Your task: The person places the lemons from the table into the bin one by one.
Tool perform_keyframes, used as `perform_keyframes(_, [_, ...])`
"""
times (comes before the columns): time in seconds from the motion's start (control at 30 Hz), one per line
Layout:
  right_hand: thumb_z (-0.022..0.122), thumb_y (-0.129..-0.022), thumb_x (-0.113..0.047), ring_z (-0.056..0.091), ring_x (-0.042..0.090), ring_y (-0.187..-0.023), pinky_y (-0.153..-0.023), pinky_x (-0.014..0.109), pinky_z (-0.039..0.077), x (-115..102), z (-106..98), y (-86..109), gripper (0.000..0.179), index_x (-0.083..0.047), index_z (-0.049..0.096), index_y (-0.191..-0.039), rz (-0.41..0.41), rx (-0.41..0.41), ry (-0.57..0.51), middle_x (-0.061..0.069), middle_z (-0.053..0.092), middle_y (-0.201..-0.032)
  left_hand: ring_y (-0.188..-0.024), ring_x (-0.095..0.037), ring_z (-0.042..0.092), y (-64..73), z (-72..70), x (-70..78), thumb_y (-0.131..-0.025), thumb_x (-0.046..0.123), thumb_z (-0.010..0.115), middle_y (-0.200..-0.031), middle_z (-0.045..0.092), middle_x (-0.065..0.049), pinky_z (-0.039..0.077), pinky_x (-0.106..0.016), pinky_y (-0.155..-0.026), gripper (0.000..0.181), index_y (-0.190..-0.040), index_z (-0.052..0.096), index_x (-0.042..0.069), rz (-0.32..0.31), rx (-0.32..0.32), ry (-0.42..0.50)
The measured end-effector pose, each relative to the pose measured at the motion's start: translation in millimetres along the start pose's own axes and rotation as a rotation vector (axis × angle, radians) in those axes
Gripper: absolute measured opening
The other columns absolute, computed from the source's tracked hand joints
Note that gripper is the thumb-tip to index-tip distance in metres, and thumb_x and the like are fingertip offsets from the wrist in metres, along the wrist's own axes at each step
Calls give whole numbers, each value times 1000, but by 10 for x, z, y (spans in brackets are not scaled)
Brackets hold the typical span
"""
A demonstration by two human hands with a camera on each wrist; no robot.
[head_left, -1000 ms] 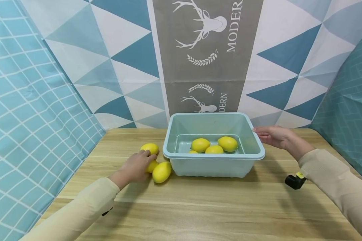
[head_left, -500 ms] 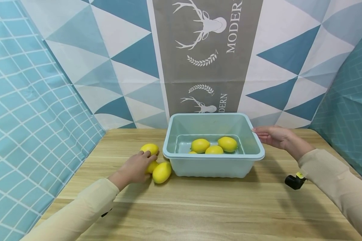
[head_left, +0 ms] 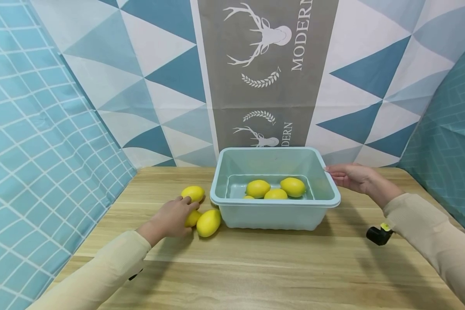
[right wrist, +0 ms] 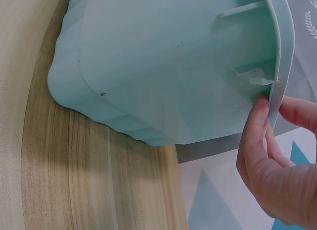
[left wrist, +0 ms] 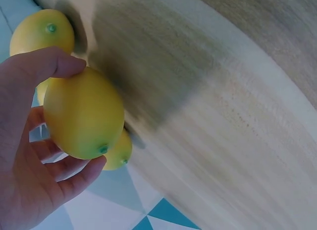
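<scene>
Walls hung with blue, white and grey patterned cloth (head_left: 170,64) are seen behind a wood-grain table (head_left: 255,267), where lemons and a plastic bin are handled by a person in pale sleeves (head_left: 426,228). One lemon (left wrist: 84,113) is clasped by the left hand (head_left: 172,218), at the left of the bin (head_left: 273,216); from the head it is largely covered by that hand, but in the left wrist view it is shown nearly whole, with the thumb laid over it and the fingers curled round its other side. Whether the table is touched by it cannot be told. A second lemon (head_left: 193,193) is seen just beyond this grip, and a third (head_left: 208,223) is set just to its right, near the bin. By the right hand (head_left: 354,176), the bin's rim is pinched between thumb and fingers, as is made plain at the right wrist, where ribs under the rim and a small dark mark (right wrist: 102,94) on the outer wall are also revealed. Only from the head are the lemons inside (head_left: 258,188) seen, to the left of the pinched rim, one mostly hidden by the front wall.
</scene>
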State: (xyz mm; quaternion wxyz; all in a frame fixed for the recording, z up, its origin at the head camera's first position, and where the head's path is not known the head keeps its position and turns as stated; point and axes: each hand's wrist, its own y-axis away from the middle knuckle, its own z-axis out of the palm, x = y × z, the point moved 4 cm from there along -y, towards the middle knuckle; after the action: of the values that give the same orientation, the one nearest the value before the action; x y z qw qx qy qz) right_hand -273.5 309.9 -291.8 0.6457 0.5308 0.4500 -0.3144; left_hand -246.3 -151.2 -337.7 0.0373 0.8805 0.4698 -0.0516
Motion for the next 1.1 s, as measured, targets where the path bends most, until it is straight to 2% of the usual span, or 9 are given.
perform_keyframes(0.37, [58,-95,-16,66,2,-84,-80,18,56,-12,21,-7,17,-21,68,-83,-6,-2,3,-9,68,-88,-84,-22,48,15,-79,-19,-71,28,79,-102,57,-9,47,-34,-65,55,-120,60,9,-38,-75,39])
perform_keyframes(0.63, [58,-96,-17,66,2,-84,-81,18,56,-26,28,2,17,-22,68,-83,-9,1,17,-10,67,-88,-79,-21,47,12,-180,-55,-68,25,77,-95,55,-7,42,-32,-60,54,-117,61,10,-42,-95,77])
perform_keyframes(0.77, [57,-96,-18,66,2,-84,-80,17,56,-22,20,4,18,-22,68,-83,-8,0,23,-10,67,-88,-79,-21,47,11,-237,-71,-68,25,75,-96,55,-7,42,-32,-60,53,-117,61,10,-45,-83,92])
perform_keyframes(1.1, [57,-96,-19,64,2,-85,-81,16,55,6,8,3,18,-23,68,-83,9,2,38,-11,65,-90,-73,-18,48,-8,-480,-110,-72,25,75,-92,55,-7,42,-30,-61,49,-115,61,8,3,20,116])
